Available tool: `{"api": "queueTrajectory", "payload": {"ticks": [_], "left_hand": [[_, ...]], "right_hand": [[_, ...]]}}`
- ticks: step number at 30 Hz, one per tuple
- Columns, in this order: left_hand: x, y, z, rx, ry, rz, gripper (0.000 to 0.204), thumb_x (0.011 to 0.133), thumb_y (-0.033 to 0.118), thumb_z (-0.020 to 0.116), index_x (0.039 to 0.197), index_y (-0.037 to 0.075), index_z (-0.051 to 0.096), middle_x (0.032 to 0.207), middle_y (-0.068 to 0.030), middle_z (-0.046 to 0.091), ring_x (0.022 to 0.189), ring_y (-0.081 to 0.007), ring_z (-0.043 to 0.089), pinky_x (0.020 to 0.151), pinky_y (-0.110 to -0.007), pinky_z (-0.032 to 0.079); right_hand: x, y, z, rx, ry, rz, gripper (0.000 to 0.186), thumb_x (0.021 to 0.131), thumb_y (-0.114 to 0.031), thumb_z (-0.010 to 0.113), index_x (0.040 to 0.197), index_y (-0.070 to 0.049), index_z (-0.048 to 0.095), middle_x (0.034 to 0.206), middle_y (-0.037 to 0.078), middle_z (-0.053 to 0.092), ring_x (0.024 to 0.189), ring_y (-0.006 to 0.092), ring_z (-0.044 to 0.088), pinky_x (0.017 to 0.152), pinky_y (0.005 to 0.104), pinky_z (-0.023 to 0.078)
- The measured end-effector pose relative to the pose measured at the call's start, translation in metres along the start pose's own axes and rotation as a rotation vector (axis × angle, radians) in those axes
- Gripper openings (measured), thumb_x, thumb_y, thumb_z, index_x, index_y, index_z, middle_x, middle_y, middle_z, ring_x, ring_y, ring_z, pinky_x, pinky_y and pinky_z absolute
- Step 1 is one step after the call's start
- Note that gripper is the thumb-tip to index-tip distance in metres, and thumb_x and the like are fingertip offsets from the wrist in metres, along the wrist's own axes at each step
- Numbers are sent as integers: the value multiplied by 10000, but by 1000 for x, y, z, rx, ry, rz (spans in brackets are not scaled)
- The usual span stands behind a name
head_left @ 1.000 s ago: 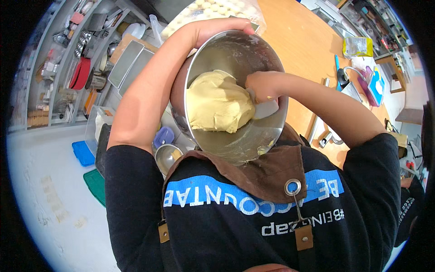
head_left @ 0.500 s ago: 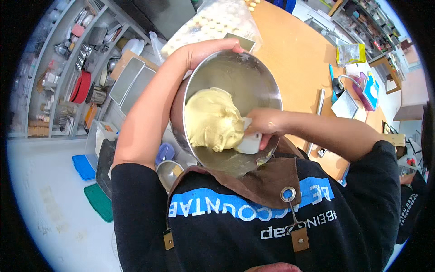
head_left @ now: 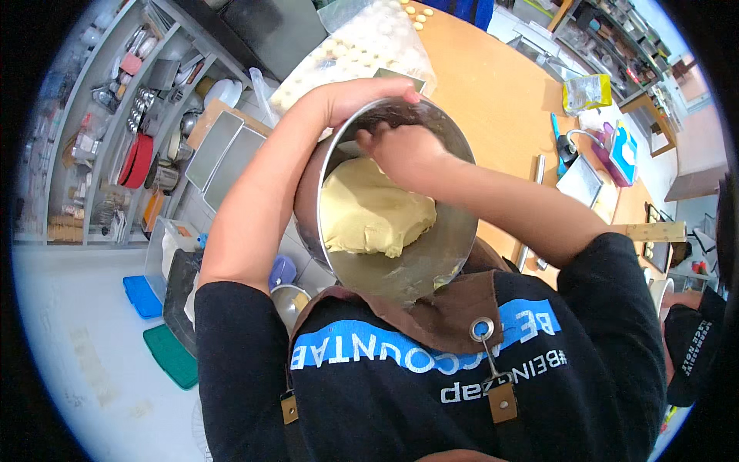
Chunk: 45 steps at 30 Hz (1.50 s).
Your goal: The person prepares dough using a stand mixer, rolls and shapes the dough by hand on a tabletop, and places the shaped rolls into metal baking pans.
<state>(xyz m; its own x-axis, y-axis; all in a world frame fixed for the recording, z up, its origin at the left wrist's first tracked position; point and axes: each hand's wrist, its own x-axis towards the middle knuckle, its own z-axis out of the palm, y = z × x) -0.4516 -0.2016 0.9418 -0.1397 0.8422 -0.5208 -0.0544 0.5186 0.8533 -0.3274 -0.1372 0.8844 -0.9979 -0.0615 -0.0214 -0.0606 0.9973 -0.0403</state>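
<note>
A steel mixing bowl (head_left: 462, 231) is tilted against my brown apron, its mouth turned up towards me. Inside lies a thick, pale yellow mass of dough (head_left: 369, 212). My left hand (head_left: 373, 98) is closed on the bowl's far rim, with that arm wrapped around the bowl's left side. Deep in the bowl, my right hand (head_left: 404, 158) is curled at the far wall, just above the dough. The white dough scraper it held a moment ago is hidden behind its fingers.
Dough balls lie under plastic sheeting (head_left: 362, 58) on the wooden table (head_left: 493, 100). A metal rod (head_left: 539, 169), a yellow packet (head_left: 586, 94) and a purple-blue box (head_left: 622, 154) sit on the right. Shelves of tools (head_left: 146, 115) stand left. Another person's dark cap (head_left: 697, 350) shows at right.
My right hand has swept from the bowl's near right side up to its far wall. The dough has folded over and looks smoother. My left hand stays on the rim.
</note>
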Motion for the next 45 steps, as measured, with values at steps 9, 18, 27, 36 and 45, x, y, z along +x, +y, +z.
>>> {"api": "queueTrajectory", "payload": {"ticks": [9,18,27,36,45], "left_hand": [[33,-24,2,51,-170,-68,515,779,427,550,1149,73,606,1142,-72,615,974,-149,559,843,-280,417],[34,-7,27,213,-91,-173,469,681,550,621,938,159,646,772,-18,587,586,-102,489,519,-273,364],[46,-49,-6,297,-112,-266,419,825,411,526,1071,102,664,1266,-66,551,1187,-184,441,1031,-319,271],[-14,-121,-47,-41,78,-287,355,783,389,558,1009,138,666,1193,-42,551,1075,-159,479,936,-324,358],[-67,-145,-55,-580,151,-365,457,792,269,519,1177,37,602,1013,-75,668,846,-139,620,815,-260,473]], "right_hand": [[45,-4,73,413,-529,-88,391,765,-195,598,1141,-93,625,1145,162,617,1092,313,576,885,407,476],[16,-23,101,1086,-1009,271,585,775,-245,654,1311,-106,465,1267,109,523,1087,245,539,954,412,413],[11,-82,138,1889,-1420,304,425,818,-256,633,1201,-97,544,1160,101,586,984,216,589,856,396,465],[-11,-75,159,2239,-1583,379,293,860,-266,612,1092,-87,624,1052,93,649,881,187,639,759,380,517],[-5,-49,139,2336,-1490,450,270,869,-200,575,1100,-64,612,1039,91,654,862,176,637,760,340,512]]}}
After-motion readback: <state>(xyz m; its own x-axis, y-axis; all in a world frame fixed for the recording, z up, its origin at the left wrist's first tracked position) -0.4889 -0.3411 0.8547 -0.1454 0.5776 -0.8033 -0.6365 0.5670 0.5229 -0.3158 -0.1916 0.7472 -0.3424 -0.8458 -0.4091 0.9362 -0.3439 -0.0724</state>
